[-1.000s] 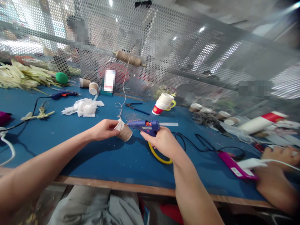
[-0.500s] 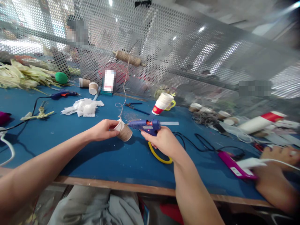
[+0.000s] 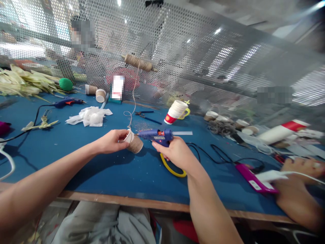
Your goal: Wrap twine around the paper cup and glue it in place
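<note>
Pinched in my left hand [image 3: 114,140] is the white rim of a small paper cup [image 3: 135,145], tilted, its side wrapped in brown twine. My right hand [image 3: 175,150] grips a blue hot glue gun [image 3: 157,135] with a small red light and a clear glue stick out of its back. The gun's nozzle touches or nearly touches the cup near its rim; I cannot tell which. From the cup a strand of twine [image 3: 134,96] runs up to a twine spool [image 3: 139,62] on the mesh. Yellow scissor-like handles [image 3: 171,168] lie below my right hand, partly covered.
Beyond the gun stand stacked paper cups [image 3: 176,111]; pliers [image 3: 147,117] lie nearby. White crumpled material [image 3: 90,116], a second glue gun [image 3: 68,102] and husks [image 3: 25,81] are left. A purple power strip [image 3: 254,179] and another person's arm [image 3: 297,193] are right. A perforated metal screen [image 3: 193,61] closes the back.
Almost nothing differs. The glue gun has shifted very slightly left along the cup, and both hands keep their holds.
</note>
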A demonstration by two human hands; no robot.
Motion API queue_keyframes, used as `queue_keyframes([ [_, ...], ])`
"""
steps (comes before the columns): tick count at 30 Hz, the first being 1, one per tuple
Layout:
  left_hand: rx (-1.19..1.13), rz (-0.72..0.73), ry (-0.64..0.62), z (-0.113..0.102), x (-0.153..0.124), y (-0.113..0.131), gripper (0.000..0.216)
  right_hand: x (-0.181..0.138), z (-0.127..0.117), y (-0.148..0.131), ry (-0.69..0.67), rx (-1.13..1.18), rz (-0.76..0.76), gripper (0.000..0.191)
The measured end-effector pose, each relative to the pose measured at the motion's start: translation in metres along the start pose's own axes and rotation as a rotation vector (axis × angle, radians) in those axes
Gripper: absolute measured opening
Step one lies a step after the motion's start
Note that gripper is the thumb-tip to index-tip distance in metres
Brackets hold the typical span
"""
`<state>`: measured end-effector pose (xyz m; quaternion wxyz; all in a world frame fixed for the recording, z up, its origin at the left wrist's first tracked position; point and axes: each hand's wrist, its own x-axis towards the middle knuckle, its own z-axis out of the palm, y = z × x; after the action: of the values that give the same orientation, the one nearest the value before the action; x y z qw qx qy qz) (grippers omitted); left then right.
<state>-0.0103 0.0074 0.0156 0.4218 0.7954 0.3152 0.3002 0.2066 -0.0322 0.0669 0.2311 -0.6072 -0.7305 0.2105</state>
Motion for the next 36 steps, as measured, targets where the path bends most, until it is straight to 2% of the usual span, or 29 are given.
queue_keyframes([
  [5, 0.002, -0.010, -0.003, 0.000, 0.000, -0.001, 0.030, -0.004, -0.002, -0.005, -0.064, 0.020, -0.038, 0.019],
  [11, -0.003, -0.010, -0.020, -0.001, 0.000, -0.003, 0.031, -0.004, -0.002, -0.007, -0.003, -0.042, -0.059, 0.020],
  [18, 0.037, -0.014, -0.021, -0.002, 0.000, -0.002, 0.032, -0.007, -0.001, -0.008, -0.023, -0.076, -0.125, 0.019],
  [27, 0.060, -0.012, -0.017, -0.003, 0.000, -0.002, 0.033, 0.000, -0.001, -0.001, -0.034, 0.038, 0.056, 0.024],
  [36, 0.127, -0.006, -0.002, -0.003, -0.002, 0.002, 0.031, 0.004, 0.000, 0.003, -0.027, 0.035, 0.027, 0.024],
])
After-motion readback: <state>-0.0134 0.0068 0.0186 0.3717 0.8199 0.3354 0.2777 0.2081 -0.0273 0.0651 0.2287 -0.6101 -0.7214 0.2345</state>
